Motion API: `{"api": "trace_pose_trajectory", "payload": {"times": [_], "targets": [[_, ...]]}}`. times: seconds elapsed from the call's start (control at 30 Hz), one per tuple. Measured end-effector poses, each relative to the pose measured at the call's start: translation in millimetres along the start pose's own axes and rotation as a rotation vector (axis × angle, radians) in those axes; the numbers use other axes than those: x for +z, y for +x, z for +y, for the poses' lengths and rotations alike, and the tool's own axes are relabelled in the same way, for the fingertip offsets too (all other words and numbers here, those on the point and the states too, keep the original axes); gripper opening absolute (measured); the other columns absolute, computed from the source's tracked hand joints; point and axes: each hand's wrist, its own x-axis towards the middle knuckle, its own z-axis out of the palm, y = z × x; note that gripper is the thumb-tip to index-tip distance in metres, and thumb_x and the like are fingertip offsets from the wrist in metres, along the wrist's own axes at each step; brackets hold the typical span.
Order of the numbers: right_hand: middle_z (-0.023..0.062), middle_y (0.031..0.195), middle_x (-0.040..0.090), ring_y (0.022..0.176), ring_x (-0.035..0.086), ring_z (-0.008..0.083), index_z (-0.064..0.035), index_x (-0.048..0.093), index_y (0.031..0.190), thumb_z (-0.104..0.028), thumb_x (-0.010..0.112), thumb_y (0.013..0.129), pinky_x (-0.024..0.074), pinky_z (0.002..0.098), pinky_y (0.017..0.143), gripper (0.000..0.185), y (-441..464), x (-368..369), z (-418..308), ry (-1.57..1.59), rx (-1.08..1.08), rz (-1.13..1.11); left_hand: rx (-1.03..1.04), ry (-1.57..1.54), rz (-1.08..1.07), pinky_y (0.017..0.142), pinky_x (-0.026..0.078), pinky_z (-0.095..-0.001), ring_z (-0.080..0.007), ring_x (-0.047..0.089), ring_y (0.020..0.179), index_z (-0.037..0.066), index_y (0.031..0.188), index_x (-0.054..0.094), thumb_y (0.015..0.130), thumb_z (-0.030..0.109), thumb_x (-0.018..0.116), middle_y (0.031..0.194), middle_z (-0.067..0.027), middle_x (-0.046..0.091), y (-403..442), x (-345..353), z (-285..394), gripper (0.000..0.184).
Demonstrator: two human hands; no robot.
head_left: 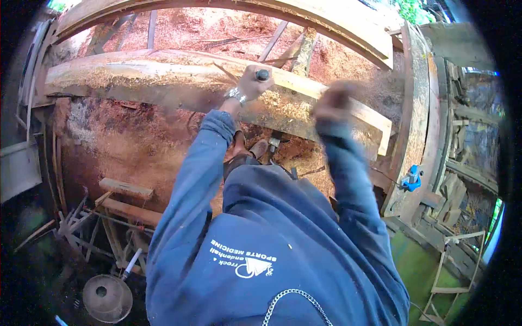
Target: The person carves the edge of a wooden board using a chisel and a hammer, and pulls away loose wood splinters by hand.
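My left hand [253, 84] is wrapped round an upright tool handle with a dark round end [262, 74], over the long wooden beam [179, 81]. The lower part of that tool is hidden by the hand. Farther right, my right hand [334, 100] is above the same beam and smeared by motion; its fingers and anything in them cannot be made out. Wood shavings [274, 106] lie on the beam between the hands.
Another beam [337, 32] runs across the top. On the right, a blue power tool [412, 178] rests on a plank [416, 108]. Sawdust [152, 141] covers the ground. A round fan-like object [117, 304] and wood pieces [128, 187] are at lower left.
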Motion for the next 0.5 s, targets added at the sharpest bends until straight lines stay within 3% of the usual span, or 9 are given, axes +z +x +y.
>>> {"api": "trace_pose_trajectory", "payload": {"times": [0.07, 0.1, 0.13, 0.23, 0.27, 0.33, 0.37, 0.4, 0.5], "targets": [[0.0234, 0.091, 0.056, 0.088, 0.056, 0.0398, -0.0053, 0.052, 0.104, -0.034, 0.060, 0.083, 0.0462, 0.0462, 0.074, 0.036, -70, 20, 40, -0.528, 0.334, -0.695, 0.084, 0.044, 0.136, 0.052, 0.041, -0.0343, -0.0129, 0.047, 0.053, 0.002, 0.078, 0.063, 0.083, 0.022, 0.065, 0.057, -0.0065, 0.054, -2, 9, -13, 0.021], [0.0292, 0.098, 0.060, 0.096, 0.059, 0.0459, -0.0037, 0.056, 0.112, -0.036, 0.064, 0.081, 0.0474, 0.0505, 0.079, 0.046, -75, 9, 11, -0.510, 0.445, -0.783, 0.123, 0.070, 0.206, 0.053, 0.041, -0.0358, -0.0134, 0.047, 0.053, 0.001, 0.083, 0.066, 0.086, 0.025, 0.064, 0.058, -0.0080, 0.056, -3, 13, -22, 0.024], [0.0295, 0.099, 0.060, 0.096, 0.059, 0.0459, -0.0039, 0.055, 0.112, -0.036, 0.065, 0.079, 0.0471, 0.0512, 0.080, 0.047, -31, 5, -36, -0.457, 0.607, -0.859, 0.075, 0.077, 0.147, 0.052, 0.040, -0.0344, -0.0128, 0.047, 0.053, 0.002, 0.077, 0.063, 0.084, 0.024, 0.066, 0.056, -0.0060, 0.054, -3, 9, -12, 0.023], [0.0237, 0.076, 0.062, 0.075, 0.062, 0.0411, -0.0066, 0.062, 0.097, -0.011, 0.065, 0.072, 0.0499, 0.0466, 0.071, 0.025, -103, -4, 78, -0.412, 0.215, -0.358, -0.081, 0.057, 0.010, 0.050, 0.036, -0.0315, -0.0110, 0.045, 0.052, 0.004, 0.064, 0.056, 0.081, 0.020, 0.070, 0.053, -0.0024, 0.048, -2, 3, 6, 0.027], [0.0283, 0.080, 0.061, 0.081, 0.061, 0.0476, -0.0055, 0.061, 0.100, -0.013, 0.064, 0.070, 0.0485, 0.0513, 0.071, 0.031, -101, -14, 93, -0.434, 0.421, -0.409, -0.131, 0.026, 0.009, 0.050, 0.036, -0.0314, -0.0106, 0.044, 0.051, 0.004, 0.064, 0.055, 0.081, 0.019, 0.070, 0.053, -0.0028, 0.047, 1, 3, 1, 0.027], [0.0268, 0.079, 0.063, 0.078, 0.062, 0.0480, -0.0075, 0.063, 0.101, -0.012, 0.063, 0.070, 0.0498, 0.0530, 0.072, 0.032, -128, -39, 164, -0.493, 0.349, -0.294, -0.057, -0.029, 0.066, 0.049, 0.035, -0.0311, -0.0102, 0.042, 0.051, 0.006, 0.062, 0.053, 0.082, 0.019, 0.067, 0.053, -0.0002, 0.045, 3, 7, -1, 0.027], [0.0267, 0.083, 0.065, 0.080, 0.063, 0.0480, -0.0078, 0.063, 0.100, -0.014, 0.064, 0.070, 0.0508, 0.0527, 0.074, 0.030, -147, -55, 208, -0.679, 0.503, -0.383, -0.027, -0.058, 0.087, 0.049, 0.034, -0.0310, -0.0101, 0.041, 0.051, 0.007, 0.061, 0.052, 0.082, 0.018, 0.066, 0.053, 0.0012, 0.044, 1, 10, -3, 0.028], [0.0256, 0.084, 0.065, 0.084, 0.063, 0.0464, -0.0094, 0.063, 0.110, -0.014, 0.060, 0.072, 0.0490, 0.0519, 0.073, 0.038, -153, -74, 204, -0.701, 0.555, -0.380, -0.005, -0.006, 0.065, 0.049, 0.035, -0.0304, -0.0099, 0.043, 0.051, 0.007, 0.062, 0.052, 0.082, 0.018, 0.065, 0.054, 0.0010, 0.046, 1, 10, 1, 0.027], [0.0234, 0.090, 0.067, 0.091, 0.064, 0.0426, -0.0088, 0.066, 0.104, -0.028, 0.070, 0.073, 0.0508, 0.0493, 0.080, 0.037, -220, -137, 249, -0.874, 0.828, -0.492, 0.021, 0.167, -0.031, 0.053, 0.044, -0.0293, -0.0105, 0.054, 0.057, 0.007, 0.065, 0.055, 0.079, 0.017, 0.065, 0.058, -0.0017, 0.054, 10, 0, 9, 0.020]]}}
